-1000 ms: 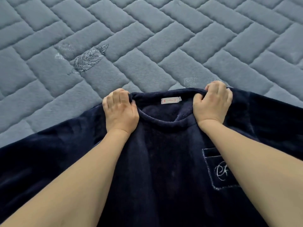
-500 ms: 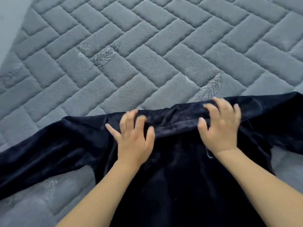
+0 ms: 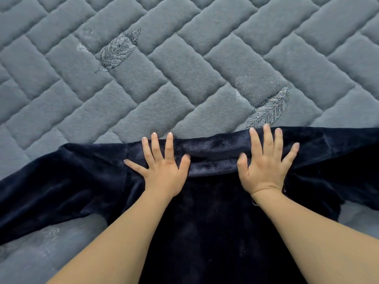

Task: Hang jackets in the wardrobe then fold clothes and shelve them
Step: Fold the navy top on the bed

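Navy fleece top [image 3: 205, 232] lay spread on quilted bed [image 3: 184, 68], collar toward far edge. Left hand [image 3: 164, 171] and right hand [image 3: 266, 171] pressed flat, fingers splayed, gripping nothing. Judged soft, limp, fairly light, plush not slippery; best taken at shoulders.

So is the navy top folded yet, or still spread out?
Spread out. The navy top lies flat on the quilted cover, sleeves out to both sides, under the left hand and right hand.

Your top [image 3: 215, 232] is dark navy plush fleece, lying flat on the bed with its neck edge at the far end. Its sleeves spread out to both sides, the left one angling down toward you, and the collar band runs along the upper edge.
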Available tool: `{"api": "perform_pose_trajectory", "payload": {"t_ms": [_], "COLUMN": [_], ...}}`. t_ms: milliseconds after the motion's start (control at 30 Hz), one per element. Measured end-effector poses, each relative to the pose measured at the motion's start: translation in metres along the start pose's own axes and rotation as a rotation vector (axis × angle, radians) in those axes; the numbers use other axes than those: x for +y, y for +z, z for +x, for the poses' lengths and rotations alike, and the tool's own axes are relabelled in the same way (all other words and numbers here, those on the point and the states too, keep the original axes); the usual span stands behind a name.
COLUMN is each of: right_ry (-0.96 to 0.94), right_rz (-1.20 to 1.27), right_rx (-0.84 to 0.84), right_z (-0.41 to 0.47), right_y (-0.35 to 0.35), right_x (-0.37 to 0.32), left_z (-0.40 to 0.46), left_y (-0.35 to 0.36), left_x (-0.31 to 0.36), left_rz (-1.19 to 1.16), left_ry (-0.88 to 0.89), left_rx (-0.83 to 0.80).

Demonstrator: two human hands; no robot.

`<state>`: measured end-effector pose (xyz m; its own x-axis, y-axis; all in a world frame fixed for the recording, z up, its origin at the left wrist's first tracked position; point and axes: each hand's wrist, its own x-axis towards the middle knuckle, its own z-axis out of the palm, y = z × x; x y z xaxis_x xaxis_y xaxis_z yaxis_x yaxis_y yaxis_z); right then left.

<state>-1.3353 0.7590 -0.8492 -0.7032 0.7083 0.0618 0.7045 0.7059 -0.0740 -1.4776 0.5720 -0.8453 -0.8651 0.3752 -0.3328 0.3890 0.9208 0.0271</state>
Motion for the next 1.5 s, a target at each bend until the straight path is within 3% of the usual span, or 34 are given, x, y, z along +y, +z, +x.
{"api": "perform_pose_trajectory", "payload": {"t_ms": [300, 400, 467, 567, 600, 667, 767, 833, 900, 1100, 1367, 1500], "right_ry": [-0.010, -0.035, -0.094, -0.179, -0.206, -0.308, -0.490, -0.485, -0.443, -0.391, -0.388, -0.415], "right_rz": [0.003, -0.008, 0.001, 0.057, 0.061, 0.051, 0.014, 0.040, 0.001, -0.042, -0.017, 0.015], "right_rx": [0.009, -0.011, -0.034, -0.112, -0.140, -0.200, -0.276, -0.312, -0.293, -0.165, -0.119, -0.090], "right_z": [0.000, -0.002, -0.011, -0.032, -0.042, -0.062, -0.087, -0.101, -0.109, -0.122, -0.120, -0.120], "right_y": [0.000, -0.012, -0.022, -0.033, -0.036, -0.038, -0.034, -0.029, -0.022, 0.012, 0.024, 0.024], "right_x": [-0.001, -0.003, -0.010, -0.059, -0.083, -0.140, -0.232, -0.294, -0.317, -0.340, -0.343, -0.343], "left_z": [0.003, 0.004, 0.005, -0.006, -0.016, -0.040, -0.075, -0.090, -0.098, -0.089, -0.069, -0.073], "left_y": [0.003, -0.007, -0.024, -0.060, -0.070, -0.078, -0.076, -0.076, -0.075, -0.064, -0.051, -0.061], "left_x": [0.000, -0.002, -0.009, -0.051, -0.072, -0.123, -0.210, -0.268, -0.298, -0.375, -0.385, -0.370], "left_rz": [-0.011, -0.120, -0.307, -0.943, -1.121, -1.235, -1.385, -1.500, -1.599, -1.983, -1.929, -1.860], "left_ry": [0.012, 0.040, 0.067, -0.008, -0.107, -0.450, -1.064, -1.318, -1.427, -1.371, -1.518, -1.420], "left_rx": [0.042, -0.040, -0.139, -0.128, -0.038, 0.150, 0.214, 0.288, 0.384, 0.512, 0.532, 0.602]}}
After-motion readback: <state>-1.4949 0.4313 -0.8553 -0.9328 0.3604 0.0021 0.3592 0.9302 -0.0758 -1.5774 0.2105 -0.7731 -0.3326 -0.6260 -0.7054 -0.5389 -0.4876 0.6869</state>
